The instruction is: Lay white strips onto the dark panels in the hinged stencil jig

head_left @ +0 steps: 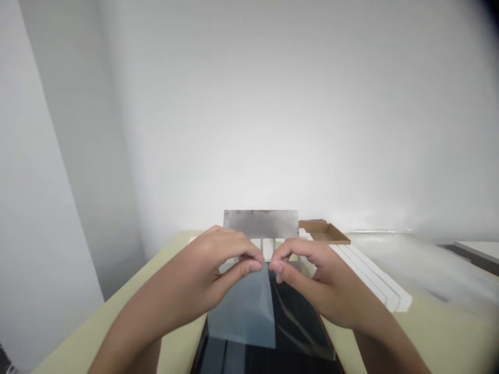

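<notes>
L hand (206, 265) & R hand (315, 283), fingers (255, 266) clamped, pinch top edge of translucent film (241, 314) over dark glossy sheet (300, 322).

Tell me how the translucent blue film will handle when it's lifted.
The translucent blue film looks thin and floppy, since it hangs limply below the pinch of the left hand and right hand. It is probably very light, as fingertips alone seem to hold it. It may cling to the dark glossy sheet beneath it.
</notes>
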A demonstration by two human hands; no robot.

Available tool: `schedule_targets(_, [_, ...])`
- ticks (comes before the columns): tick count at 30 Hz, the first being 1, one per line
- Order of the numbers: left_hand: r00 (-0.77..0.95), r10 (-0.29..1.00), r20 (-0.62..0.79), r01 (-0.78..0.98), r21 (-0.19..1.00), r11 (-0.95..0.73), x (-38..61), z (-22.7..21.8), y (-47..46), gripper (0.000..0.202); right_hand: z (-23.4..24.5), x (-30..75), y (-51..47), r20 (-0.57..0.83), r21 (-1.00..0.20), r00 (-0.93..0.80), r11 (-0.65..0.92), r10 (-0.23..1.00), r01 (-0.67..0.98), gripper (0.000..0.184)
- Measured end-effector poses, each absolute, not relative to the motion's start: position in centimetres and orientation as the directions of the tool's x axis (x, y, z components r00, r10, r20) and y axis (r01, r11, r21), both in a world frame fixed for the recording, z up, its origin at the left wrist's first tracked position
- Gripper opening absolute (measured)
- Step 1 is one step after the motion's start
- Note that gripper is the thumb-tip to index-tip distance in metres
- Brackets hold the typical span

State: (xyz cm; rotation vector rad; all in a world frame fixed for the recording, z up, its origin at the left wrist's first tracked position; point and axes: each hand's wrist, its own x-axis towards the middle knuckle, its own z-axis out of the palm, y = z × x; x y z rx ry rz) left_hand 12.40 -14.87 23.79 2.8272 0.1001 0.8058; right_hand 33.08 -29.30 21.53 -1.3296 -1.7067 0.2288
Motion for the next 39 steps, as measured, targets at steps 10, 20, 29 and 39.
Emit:
schedule_targets(10, [0.798,0.114,0.592,-0.043,0.245,-0.969,12.8,23.7,-15.1,0.014,21.2,33.0,-29.4,0.561,-0.642,0.023,0.418,0.827,0.643,0.016])
schedule_targets(20, [0.801,0.058,0.595,-0.089,0.214,-0.973,12.6,23.8,-15.2,0.021,21.3,33.0,-29.3,0.558,-0.636,0.065,0.377,0.827,0.673,0.017])
schedule_targets(29, [0.793,0.075,0.604,-0.084,0.231,-0.969,12.9,24.1,-15.8,0.024,21.4,32.8,-29.4,0.542,-0.663,0.079,0.368,0.837,0.652,0.019])
schedule_targets(39, [0.778,0.009,0.628,-0.161,0.212,-0.964,13.1,24.2,-16.0,0.025,21.5,32.9,-29.5,0.52,-0.713,0.062,0.393,0.852,0.58,0.02])
